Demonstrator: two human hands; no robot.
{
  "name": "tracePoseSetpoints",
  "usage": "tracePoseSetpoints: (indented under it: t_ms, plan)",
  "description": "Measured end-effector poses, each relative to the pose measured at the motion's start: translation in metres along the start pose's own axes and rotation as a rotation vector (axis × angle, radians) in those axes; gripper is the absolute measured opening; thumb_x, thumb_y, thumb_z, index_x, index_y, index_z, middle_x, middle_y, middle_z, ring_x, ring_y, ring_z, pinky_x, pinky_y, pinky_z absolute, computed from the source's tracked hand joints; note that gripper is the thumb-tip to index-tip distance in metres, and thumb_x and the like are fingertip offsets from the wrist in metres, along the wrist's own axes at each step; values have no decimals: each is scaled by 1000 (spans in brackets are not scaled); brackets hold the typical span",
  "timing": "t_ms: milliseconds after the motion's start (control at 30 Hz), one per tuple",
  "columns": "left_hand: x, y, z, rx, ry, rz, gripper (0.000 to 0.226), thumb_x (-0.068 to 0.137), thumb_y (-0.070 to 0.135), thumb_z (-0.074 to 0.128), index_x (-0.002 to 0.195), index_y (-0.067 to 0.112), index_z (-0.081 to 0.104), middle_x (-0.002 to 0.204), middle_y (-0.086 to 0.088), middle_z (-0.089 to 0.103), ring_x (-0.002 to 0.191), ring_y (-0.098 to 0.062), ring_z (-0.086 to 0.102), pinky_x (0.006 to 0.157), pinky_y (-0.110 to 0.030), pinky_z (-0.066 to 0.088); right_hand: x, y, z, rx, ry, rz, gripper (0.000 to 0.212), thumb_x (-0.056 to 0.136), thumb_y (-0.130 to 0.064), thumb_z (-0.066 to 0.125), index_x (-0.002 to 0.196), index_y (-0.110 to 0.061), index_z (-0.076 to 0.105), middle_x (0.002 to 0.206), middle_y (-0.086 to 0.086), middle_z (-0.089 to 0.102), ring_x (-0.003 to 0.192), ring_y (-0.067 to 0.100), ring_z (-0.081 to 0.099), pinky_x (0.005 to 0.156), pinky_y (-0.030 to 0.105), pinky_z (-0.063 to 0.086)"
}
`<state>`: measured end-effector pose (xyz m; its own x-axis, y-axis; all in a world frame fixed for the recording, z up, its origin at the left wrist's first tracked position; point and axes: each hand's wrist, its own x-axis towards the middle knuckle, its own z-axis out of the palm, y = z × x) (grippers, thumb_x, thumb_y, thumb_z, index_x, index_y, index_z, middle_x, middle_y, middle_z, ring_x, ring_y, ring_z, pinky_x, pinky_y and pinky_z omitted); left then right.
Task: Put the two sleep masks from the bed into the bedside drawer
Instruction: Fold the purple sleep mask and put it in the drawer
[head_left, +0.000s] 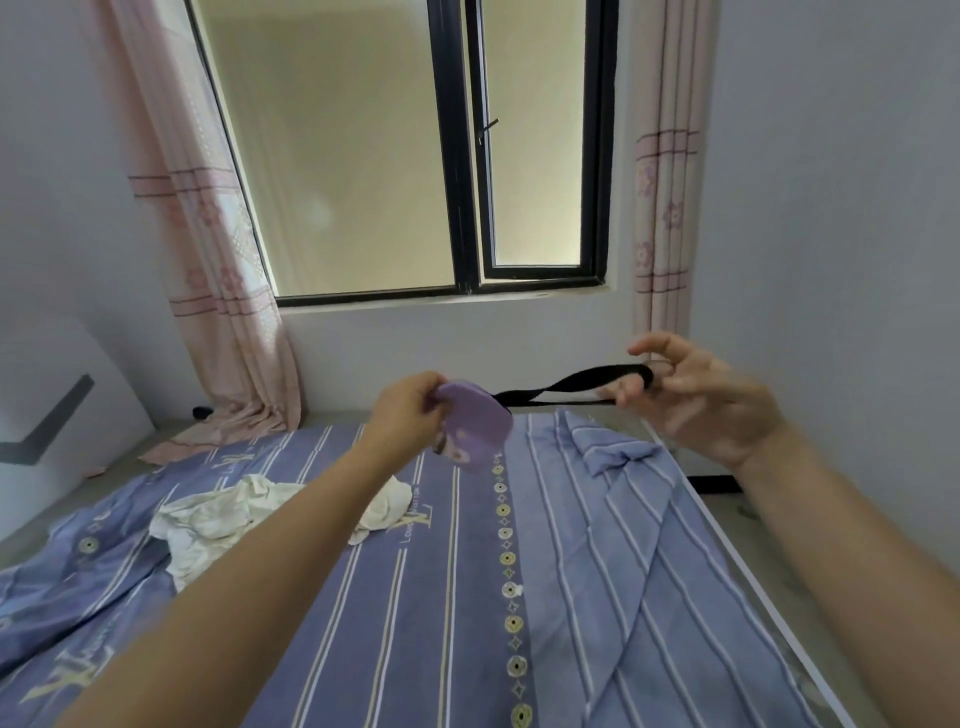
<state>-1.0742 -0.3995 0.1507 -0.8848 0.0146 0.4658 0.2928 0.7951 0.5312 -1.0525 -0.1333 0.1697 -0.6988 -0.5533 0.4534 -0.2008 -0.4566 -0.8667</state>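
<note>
I hold a purple sleep mask (475, 423) up in the air above the bed (571, 597). My left hand (410, 410) pinches the left end of its padded part. Its black elastic strap (576, 384) stretches to the right, and my right hand (696, 395) has the strap looped over its fingertips, with the thumb and other fingers spread. A second sleep mask and the bedside drawer are not in view.
A crumpled white cloth (218, 525) lies on the blue striped sheet left of my left arm. A bunched fold of sheet (608, 447) sits near the bed's right edge. Pink curtains (228, 291) flank the window (457, 156). A white board (57, 415) leans at left.
</note>
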Motion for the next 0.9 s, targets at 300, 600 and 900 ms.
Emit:
tracePoseSetpoints:
  t_ms: [300, 600, 900]
  plan:
    - [-15, 15, 29, 266, 12, 458, 3, 59, -8, 53, 60, -6, 54, 57, -27, 60, 50, -34, 57, 41, -28, 33, 32, 39, -36, -1704, 398, 457, 52, 84, 2, 41, 133, -14, 29, 116, 27, 57, 99, 39, 56, 76, 38, 45]
    - [-3, -1, 29, 248, 229, 352, 20, 50, -27, 61, 57, -10, 53, 51, -27, 57, 43, -31, 55, 36, -30, 43, 9, 40, 22, -308, 104, 205, 34, 66, -10, 65, 93, -27, 53, 50, -1, 71, 33, 7, 58, 35, 11, 37]
    - [-28, 13, 62, 80, -91, 407, 16, 74, -5, 49, 62, 6, 48, 73, -31, 57, 65, -37, 54, 55, -41, 39, 32, 40, -41, -743, 788, -130, 52, 88, 6, 37, 132, -21, 31, 108, 3, 67, 93, 22, 63, 62, 23, 47]
